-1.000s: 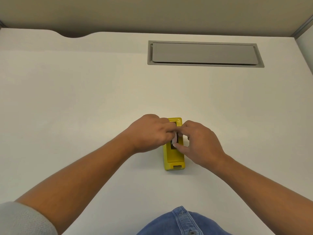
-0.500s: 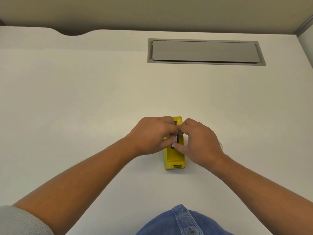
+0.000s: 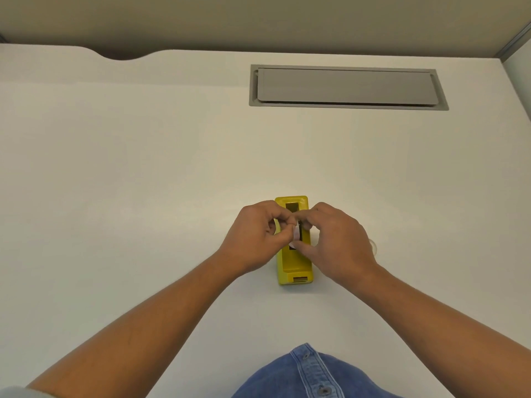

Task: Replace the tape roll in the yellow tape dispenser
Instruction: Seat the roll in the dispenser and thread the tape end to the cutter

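The yellow tape dispenser (image 3: 293, 264) lies lengthwise on the white desk (image 3: 143, 196), its cutter end toward me. A pale tape roll (image 3: 296, 233) stands on edge over the dispenser's dark slot, mostly hidden by fingers. My left hand (image 3: 255, 239) pinches the roll from the left side. My right hand (image 3: 336, 245) pinches it from the right, thumb low near the roll's bottom edge. Both hands meet above the dispenser's middle. A small clear round thing (image 3: 373, 245) peeks out on the desk just beyond my right hand.
A grey cable-tray lid (image 3: 346, 87) is set into the desk at the back right. The desk's rear edge has a curved cut-out (image 3: 122, 56) at the back left. A partition wall (image 3: 517, 67) stands at the far right. My denim shirt (image 3: 310, 374) shows at the bottom.
Both hands have stayed over the dispenser with the roll between the fingertips; my left fingers have shifted slightly on the roll. The dispenser has not moved.
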{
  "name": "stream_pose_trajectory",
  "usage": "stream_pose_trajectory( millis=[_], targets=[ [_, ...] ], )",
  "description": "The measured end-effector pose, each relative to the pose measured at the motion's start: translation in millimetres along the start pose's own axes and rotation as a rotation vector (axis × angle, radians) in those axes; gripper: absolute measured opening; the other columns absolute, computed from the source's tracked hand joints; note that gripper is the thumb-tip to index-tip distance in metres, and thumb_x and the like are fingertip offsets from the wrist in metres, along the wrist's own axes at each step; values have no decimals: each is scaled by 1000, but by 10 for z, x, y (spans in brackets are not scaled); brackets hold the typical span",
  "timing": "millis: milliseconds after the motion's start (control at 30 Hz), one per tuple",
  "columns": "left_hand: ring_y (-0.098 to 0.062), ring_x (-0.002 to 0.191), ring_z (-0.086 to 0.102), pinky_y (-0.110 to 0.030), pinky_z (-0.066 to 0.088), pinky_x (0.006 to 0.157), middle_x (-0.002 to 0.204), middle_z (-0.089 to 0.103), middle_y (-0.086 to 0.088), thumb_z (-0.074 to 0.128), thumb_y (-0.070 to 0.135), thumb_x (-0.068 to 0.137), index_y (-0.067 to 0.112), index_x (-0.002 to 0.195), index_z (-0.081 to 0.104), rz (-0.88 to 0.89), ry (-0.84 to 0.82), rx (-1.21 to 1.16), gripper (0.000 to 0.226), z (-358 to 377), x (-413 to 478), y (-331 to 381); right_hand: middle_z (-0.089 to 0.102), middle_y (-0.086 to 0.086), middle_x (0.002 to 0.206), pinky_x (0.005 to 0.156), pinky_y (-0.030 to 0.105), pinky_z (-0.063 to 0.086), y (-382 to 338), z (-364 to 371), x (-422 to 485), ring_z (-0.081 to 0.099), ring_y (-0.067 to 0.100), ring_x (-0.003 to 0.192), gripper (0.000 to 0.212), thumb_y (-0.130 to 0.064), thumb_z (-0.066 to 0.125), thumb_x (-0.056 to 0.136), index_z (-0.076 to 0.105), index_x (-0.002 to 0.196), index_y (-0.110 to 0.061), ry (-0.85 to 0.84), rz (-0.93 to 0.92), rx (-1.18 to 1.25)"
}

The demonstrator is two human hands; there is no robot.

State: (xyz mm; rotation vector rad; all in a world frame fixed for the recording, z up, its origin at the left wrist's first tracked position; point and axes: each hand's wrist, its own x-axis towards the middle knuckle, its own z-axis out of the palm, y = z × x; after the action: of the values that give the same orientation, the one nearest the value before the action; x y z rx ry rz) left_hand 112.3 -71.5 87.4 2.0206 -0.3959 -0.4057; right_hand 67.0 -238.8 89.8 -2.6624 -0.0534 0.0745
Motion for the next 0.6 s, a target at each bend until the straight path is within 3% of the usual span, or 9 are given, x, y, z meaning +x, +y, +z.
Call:
stream_pose_trajectory(
  millis=[133, 333, 600],
  targets=[
    [-4, 53, 42, -21, 41, 52, 77, 63, 14, 67, 22, 81, 38, 71, 65, -28, -11, 5, 19, 4, -38, 7, 58, -15, 87, 61, 25, 42, -12, -8, -20, 48, 5, 72, 37, -43, 75, 73, 65, 108, -36, 3, 27, 42],
    [0, 55, 47, -23, 38, 53, 76, 61, 16, 68, 27, 80, 31, 80, 69, -5, -12, 135, 3, -7, -90, 26, 63, -11, 86, 57, 15, 32, -23, -103, -99, 39, -5, 63, 24, -35, 75, 77, 72, 100, -29, 107, -55, 94],
    [-2, 58, 48, -27, 42, 53, 79, 64, 15, 70, 29, 80, 27, 86, 74, -6, -11, 157, 7, 8, -112, 37, 65, -8, 81, 55, 24, 37, -3, -111, -119, 40, 4, 68, 7, -25, 73, 81, 74, 87, -25, 108, -116, 34]
  ],
)
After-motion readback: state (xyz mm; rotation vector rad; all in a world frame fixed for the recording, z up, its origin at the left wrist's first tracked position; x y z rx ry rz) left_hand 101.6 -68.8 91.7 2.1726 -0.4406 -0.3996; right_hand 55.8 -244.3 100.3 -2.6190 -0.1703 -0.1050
